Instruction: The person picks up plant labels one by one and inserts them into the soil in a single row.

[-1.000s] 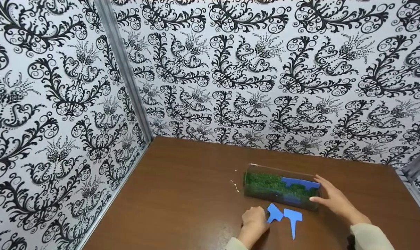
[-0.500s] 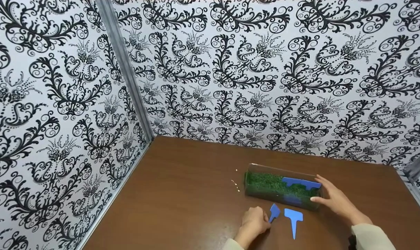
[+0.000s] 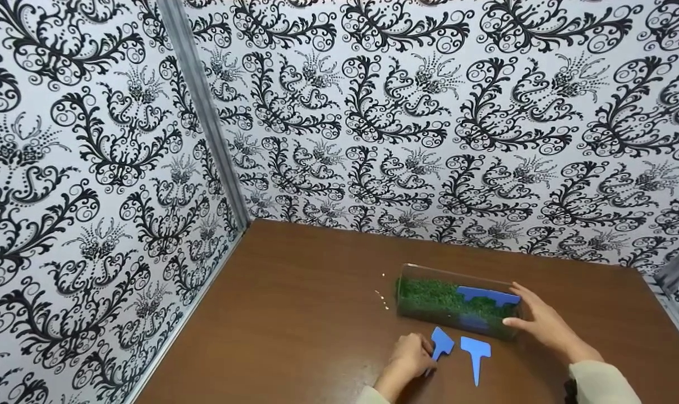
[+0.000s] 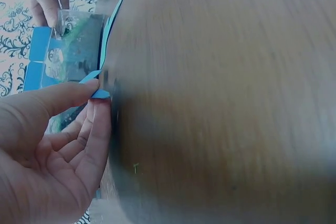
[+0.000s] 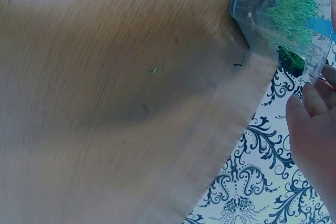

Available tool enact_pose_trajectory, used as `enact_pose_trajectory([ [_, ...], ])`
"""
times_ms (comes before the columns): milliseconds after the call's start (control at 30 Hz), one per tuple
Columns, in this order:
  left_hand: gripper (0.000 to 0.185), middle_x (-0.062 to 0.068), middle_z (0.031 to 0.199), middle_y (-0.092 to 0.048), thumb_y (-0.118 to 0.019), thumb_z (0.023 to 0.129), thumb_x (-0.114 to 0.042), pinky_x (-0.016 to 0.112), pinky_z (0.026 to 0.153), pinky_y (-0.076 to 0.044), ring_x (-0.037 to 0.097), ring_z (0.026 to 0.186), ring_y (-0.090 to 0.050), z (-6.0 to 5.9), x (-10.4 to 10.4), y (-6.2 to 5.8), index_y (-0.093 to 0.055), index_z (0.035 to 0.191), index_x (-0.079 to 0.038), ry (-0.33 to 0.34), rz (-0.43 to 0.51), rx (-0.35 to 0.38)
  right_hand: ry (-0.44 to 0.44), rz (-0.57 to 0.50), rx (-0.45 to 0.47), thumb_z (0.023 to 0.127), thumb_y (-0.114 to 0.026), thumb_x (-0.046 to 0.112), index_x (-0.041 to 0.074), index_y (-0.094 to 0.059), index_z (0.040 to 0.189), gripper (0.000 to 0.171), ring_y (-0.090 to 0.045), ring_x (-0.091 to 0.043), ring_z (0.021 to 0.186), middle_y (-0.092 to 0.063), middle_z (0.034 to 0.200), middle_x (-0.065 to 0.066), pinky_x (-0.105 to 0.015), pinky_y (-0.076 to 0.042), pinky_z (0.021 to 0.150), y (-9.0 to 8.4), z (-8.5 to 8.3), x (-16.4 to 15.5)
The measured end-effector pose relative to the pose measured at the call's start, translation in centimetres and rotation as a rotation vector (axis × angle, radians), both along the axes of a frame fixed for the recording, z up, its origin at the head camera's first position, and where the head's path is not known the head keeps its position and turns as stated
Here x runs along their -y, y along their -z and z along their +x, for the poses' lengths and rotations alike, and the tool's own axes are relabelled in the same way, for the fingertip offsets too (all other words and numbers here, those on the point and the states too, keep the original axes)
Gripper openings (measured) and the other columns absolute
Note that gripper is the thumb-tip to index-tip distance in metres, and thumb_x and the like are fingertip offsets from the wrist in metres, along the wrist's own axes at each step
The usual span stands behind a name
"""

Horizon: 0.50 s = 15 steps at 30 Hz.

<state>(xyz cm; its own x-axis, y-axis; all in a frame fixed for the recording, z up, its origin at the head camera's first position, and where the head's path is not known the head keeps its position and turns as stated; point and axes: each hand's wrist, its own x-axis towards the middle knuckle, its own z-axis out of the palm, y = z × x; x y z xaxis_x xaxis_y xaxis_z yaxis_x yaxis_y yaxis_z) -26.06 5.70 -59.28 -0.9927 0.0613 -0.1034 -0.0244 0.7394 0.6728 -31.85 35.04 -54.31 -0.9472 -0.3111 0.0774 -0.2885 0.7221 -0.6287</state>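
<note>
A clear plastic box (image 3: 429, 317) with shredded green grass filler (image 3: 429, 290) stands on the brown table. Blue T-shaped plant labels (image 3: 482, 293) stand in the filler at its right half. My right hand (image 3: 548, 328) holds the box's right end, thumb at the near side and fingers at the far side. In front of the box, my left hand (image 3: 404, 362) pinches a blue plant label (image 3: 442, 340) between thumb and fingers, its wide head pointing away from me. Another blue plant label (image 3: 476, 350) lies flat just right of it, stem toward me.
Small pale bits (image 3: 381, 297) lie on the table (image 3: 306, 303) left of the box. Tiny green scraps (image 5: 152, 71) show on the wood in the right wrist view. Patterned black-and-white walls (image 3: 373, 140) close off the back and left side.
The blue plant label in my left hand has turned: its head went edge-on half a second ago and now faces up more broadly. My right hand stays at the box.
</note>
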Motion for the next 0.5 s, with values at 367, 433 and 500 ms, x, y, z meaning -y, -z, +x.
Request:
enact_pose_trajectory([
  [367, 0.02, -0.009, 0.064, -0.069, -0.088, 0.068, -0.008, 0.014, 0.051, -0.042, -0.005, 0.052, -0.051, 0.53, 0.61, 0.23, -0.07, 0.074, -0.013, 0.024, 0.169, -0.099, -0.006, 0.016, -0.006, 0.09, -0.073, 0.026, -0.011, -0.032, 0.148, 0.081, -0.024, -0.06, 0.139, -0.024, 0.157, -0.036, -0.076, -0.026, 0.104, -0.02, -0.08, -0.04],
  [433, 0.02, -0.008, 0.064, -0.069, -0.088, 0.069, -0.007, 0.014, 0.051, -0.042, -0.004, 0.053, -0.051, 0.53, 0.69, 0.28, -0.069, 0.074, -0.012, 0.024, 0.182, -0.093, -0.006, 0.013, -0.009, 0.09, -0.073, 0.026, -0.011, -0.032, 0.148, 0.08, -0.025, -0.06, 0.139, -0.024, 0.156, -0.036, -0.076, -0.026, 0.104, 0.02, -0.08, -0.05],
  [500, 0.021, -0.009, 0.065, -0.069, -0.087, 0.07, -0.008, 0.015, 0.053, -0.043, -0.004, 0.055, -0.052, 0.48, 0.76, 0.29, -0.068, 0.075, -0.013, 0.023, 0.183, -0.081, -0.005, 0.008, -0.01, 0.09, -0.073, 0.025, -0.011, -0.033, 0.148, 0.08, -0.024, -0.06, 0.139, -0.024, 0.156, -0.036, -0.076, -0.026, 0.104, 0.05, -0.06, -0.05],
])
